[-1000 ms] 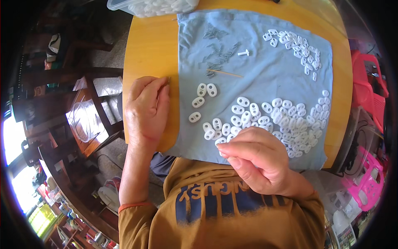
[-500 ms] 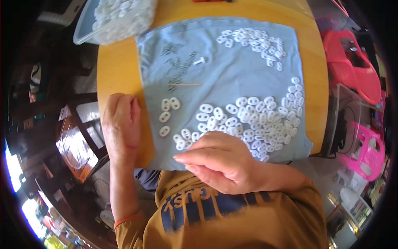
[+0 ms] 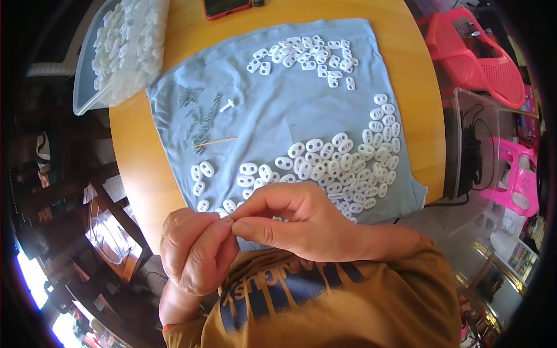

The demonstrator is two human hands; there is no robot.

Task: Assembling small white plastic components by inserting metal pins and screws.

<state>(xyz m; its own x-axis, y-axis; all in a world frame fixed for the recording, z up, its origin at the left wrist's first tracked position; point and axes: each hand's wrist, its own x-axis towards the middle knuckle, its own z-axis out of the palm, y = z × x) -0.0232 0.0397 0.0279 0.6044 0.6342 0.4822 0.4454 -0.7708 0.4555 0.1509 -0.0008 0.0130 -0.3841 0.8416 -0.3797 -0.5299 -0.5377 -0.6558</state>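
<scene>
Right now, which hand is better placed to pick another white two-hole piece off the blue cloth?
Probably the right hand: it hovers over the near edge of the blue cloth, just short of the big pile of white pieces. The left hand sits lower, off the cloth's corner.

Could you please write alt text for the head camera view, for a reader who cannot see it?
The left hand and right hand meet fingertip to fingertip above a blue cloth strewn with small white two-hole pieces on a round wooden table. A tub of white parts sits far left.
</scene>
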